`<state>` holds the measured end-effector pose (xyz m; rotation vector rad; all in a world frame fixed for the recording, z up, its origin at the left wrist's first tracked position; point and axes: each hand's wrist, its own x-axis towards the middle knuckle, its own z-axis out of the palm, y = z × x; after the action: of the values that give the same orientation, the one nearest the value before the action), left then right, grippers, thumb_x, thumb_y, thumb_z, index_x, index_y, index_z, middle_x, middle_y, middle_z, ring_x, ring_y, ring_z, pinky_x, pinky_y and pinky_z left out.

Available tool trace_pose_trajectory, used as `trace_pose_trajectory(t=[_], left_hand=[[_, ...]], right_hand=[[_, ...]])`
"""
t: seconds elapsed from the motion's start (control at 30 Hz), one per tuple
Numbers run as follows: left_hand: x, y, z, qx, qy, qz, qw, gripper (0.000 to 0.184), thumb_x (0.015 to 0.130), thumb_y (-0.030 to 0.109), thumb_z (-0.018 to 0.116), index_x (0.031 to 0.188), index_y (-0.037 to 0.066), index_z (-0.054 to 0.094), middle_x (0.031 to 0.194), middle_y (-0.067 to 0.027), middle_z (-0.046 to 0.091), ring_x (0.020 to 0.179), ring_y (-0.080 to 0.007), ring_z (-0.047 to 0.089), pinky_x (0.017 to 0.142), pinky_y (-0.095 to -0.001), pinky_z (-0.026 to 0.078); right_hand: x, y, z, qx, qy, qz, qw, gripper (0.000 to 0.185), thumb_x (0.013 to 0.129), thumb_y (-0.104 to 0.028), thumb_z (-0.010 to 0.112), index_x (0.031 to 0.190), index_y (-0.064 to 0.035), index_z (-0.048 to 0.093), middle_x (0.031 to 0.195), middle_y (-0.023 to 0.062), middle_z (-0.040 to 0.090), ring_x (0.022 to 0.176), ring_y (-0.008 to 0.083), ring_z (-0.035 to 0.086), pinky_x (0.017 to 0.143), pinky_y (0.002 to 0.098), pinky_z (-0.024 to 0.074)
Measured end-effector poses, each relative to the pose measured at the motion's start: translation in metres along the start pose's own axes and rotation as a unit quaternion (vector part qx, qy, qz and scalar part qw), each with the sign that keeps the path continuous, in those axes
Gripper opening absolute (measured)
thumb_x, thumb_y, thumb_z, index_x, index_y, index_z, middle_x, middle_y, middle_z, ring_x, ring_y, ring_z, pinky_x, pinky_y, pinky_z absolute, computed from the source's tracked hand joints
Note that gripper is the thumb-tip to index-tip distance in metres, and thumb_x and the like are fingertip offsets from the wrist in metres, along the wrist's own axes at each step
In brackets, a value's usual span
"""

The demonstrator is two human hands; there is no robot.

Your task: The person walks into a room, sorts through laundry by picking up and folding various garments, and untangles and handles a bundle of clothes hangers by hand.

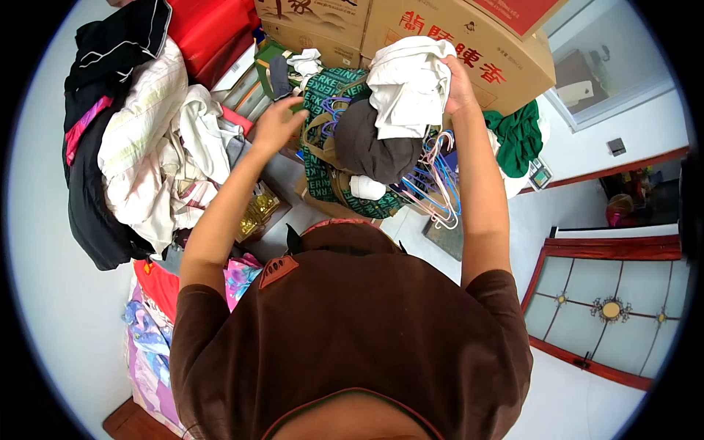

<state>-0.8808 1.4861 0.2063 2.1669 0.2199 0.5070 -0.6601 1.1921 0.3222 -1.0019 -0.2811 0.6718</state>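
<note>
My right hand (460, 85) grips the right edge of a folded white cloth garment (409, 88). The garment rests over a dark grey cloth bundle (378, 147) on a green bag printed with letters (317, 180). To the left of that bag, my left hand (279, 126) is open, its fingers apart and nothing in them. Blue, white and purple clothes hangers (442, 187) lie below the white garment. A small white roll-shaped item (367, 188) sits at the bag's lower side.
Cardboard boxes (440, 55) are stacked behind the bag. A tall heap of clothes (139, 161) rises on the left. Dark green cloth (518, 136) lies at the right. A wood-framed glass door (601, 308) stands at lower right.
</note>
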Motion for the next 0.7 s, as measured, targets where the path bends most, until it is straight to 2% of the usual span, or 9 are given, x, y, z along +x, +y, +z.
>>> trace_pose_trajectory(t=[0.03,0.1,0.3,0.33,0.43,0.47,0.5,0.57,0.7], left_hand=[[-0.001,0.012,0.009,-0.096,-0.069,-0.078,0.990,0.053,0.083,0.036,0.069,0.124,0.005,0.056,0.118,-0.0152,0.062,0.111,-0.0247,0.058,0.096,-0.0343,0.042],[0.001,0.021,0.031,-0.117,-0.088,-0.081,0.986,0.071,0.082,0.038,0.071,0.140,0.008,0.041,0.129,-0.0167,0.055,0.122,-0.0241,0.050,0.101,-0.0359,0.038],[0.027,0.057,0.057,-0.382,-0.111,-0.129,0.908,0.095,0.081,0.029,0.073,0.151,0.007,0.012,0.147,-0.0157,0.034,0.134,-0.0231,0.034,0.107,-0.0365,0.031],[0.029,0.060,0.057,-0.444,-0.102,-0.098,0.885,0.081,0.083,0.021,0.069,0.148,0.004,0.023,0.141,-0.0135,0.042,0.129,-0.0216,0.041,0.106,-0.0339,0.032],[0.048,0.063,0.053,-0.464,-0.078,-0.078,0.879,0.060,0.087,0.019,0.062,0.140,0.001,0.040,0.131,-0.0109,0.053,0.119,-0.0193,0.051,0.102,-0.0308,0.037],[0.052,0.062,0.044,-0.483,-0.070,-0.080,0.869,0.044,0.090,0.019,0.053,0.129,-0.001,0.051,0.122,-0.0091,0.060,0.109,-0.0172,0.058,0.096,-0.0297,0.043],[0.051,0.086,0.027,-0.558,-0.059,-0.082,0.823,0.039,0.092,0.019,0.048,0.124,-0.002,0.054,0.119,-0.0101,0.061,0.106,-0.0190,0.060,0.094,-0.0324,0.046],[0.070,0.085,0.006,-0.596,-0.003,-0.146,0.789,0.035,0.094,0.019,0.046,0.120,-0.002,0.055,0.116,-0.0112,0.063,0.106,-0.0206,0.061,0.091,-0.0335,0.049],[0.086,0.108,-0.039,-0.484,0.050,-0.122,0.865,0.030,0.096,0.016,0.042,0.116,-0.002,0.057,0.108,-0.0129,0.065,0.094,-0.0205,0.065,0.082,-0.0310,0.053]], right_hand=[[-0.004,-0.005,0.008,0.014,-0.017,-0.001,1.000,0.042,0.083,-0.024,0.054,0.115,0.0035,0.055,0.106,0.0163,0.065,0.093,0.0265,0.066,0.084,0.0381,0.0553],[-0.005,-0.009,0.017,0.049,-0.091,-0.008,0.995,0.046,0.090,-0.030,0.051,0.123,0.0021,0.053,0.113,0.0168,0.063,0.101,0.0272,0.064,0.088,0.0395,0.0536],[-0.014,-0.012,0.046,0.127,-0.223,0.009,0.966,0.045,0.096,-0.033,0.046,0.127,-0.0003,0.052,0.119,0.0157,0.062,0.105,0.0267,0.063,0.090,0.0396,0.0527],[-0.018,-0.014,0.053,0.132,-0.230,0.010,0.964,0.044,0.096,-0.032,0.048,0.126,-0.0012,0.052,0.117,0.0150,0.062,0.104,0.0258,0.063,0.089,0.0387,0.0533],[-0.012,-0.017,0.040,0.125,-0.231,0.019,0.965,0.044,0.096,-0.031,0.047,0.126,0.0001,0.052,0.117,0.0160,0.062,0.105,0.0255,0.063,0.089,0.0387,0.0532],[-0.008,-0.018,0.031,0.119,-0.229,0.023,0.966,0.044,0.096,-0.031,0.046,0.127,0.0012,0.051,0.118,0.0169,0.062,0.105,0.0258,0.063,0.090,0.0391,0.0529],[-0.012,-0.023,0.035,0.062,-0.154,0.007,0.986,0.044,0.096,-0.031,0.047,0.126,0.0017,0.052,0.117,0.0168,0.062,0.104,0.0250,0.063,0.089,0.0386,0.0530],[-0.025,-0.036,0.048,-0.052,-0.001,-0.027,0.998,0.043,0.096,-0.030,0.049,0.124,0.0028,0.052,0.115,0.0166,0.063,0.103,0.0233,0.063,0.089,0.0376,0.0531],[-0.015,-0.050,0.035,-0.217,0.025,-0.056,0.974,0.047,0.096,-0.035,0.052,0.122,0.0036,0.054,0.113,0.0144,0.063,0.098,0.0204,0.064,0.086,0.0345,0.0526]])
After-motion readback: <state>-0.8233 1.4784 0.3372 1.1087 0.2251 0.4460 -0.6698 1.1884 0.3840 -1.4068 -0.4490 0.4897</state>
